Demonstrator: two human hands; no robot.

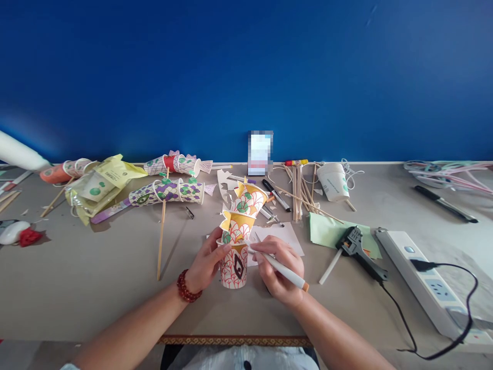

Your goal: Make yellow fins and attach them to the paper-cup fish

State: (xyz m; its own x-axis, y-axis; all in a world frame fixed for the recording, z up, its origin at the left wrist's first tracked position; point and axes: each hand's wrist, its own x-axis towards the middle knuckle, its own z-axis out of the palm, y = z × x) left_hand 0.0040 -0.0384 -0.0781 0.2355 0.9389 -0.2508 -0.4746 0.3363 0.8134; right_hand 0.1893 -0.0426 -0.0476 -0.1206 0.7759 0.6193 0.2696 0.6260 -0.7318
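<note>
A fish made of linked paper cups (233, 264) stands in front of me, with red scale lines, orange-yellow patches and a dark diamond eye on the lowest cup. Its upper cups lean to the right, and yellow paper fins stick out on the left. My left hand (210, 259) grips it from the left side, thumb on the cup near the rim. In my right hand (281, 267) is a white marker with an orange end (287, 272), held like a pen. The marker's tip points at the cup's right side near the rim; whether it touches, I cannot tell.
White paper (290, 237) lies behind my right hand. Other cup fish (167, 192) and a yellow packet (103, 187) are at left. A phone (260, 153), wooden sticks (298, 198) and stacked cups (333, 182) stand at the back. At right are a glue gun (358, 252) and a corded power strip (419, 277).
</note>
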